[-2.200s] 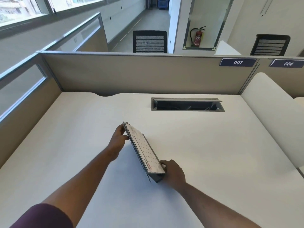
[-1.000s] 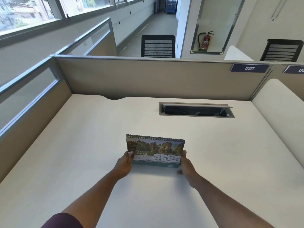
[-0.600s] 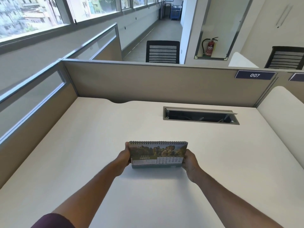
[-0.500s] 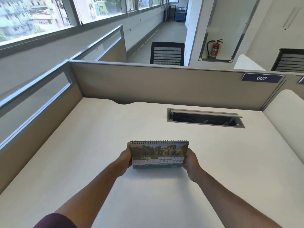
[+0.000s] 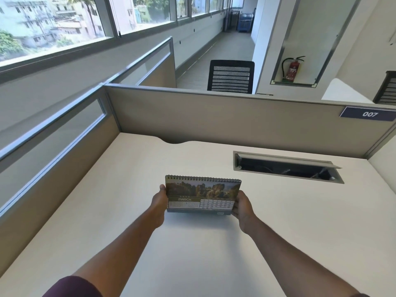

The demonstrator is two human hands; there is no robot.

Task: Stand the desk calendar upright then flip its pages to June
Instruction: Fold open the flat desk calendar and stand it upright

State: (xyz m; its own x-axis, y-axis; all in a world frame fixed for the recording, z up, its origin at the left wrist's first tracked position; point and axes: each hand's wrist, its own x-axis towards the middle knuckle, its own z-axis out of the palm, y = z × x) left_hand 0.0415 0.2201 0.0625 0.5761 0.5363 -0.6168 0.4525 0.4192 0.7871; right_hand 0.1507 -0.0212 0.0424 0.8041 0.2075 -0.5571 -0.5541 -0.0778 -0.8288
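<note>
The desk calendar (image 5: pixel 203 195) stays upright on the desk (image 5: pixel 278 221) showing March, left hand (image 5: pixel 159 201) gripping its nine-o'clock edge, right hand (image 5: pixel 243 205) its three-o'clock edge, unchanged.

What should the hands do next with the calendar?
Probably let go with the right hand and lift the front page over the spiral binding. The desk calendar already stands on the desk, held at both ends with the left hand, showing March, not June.
</note>
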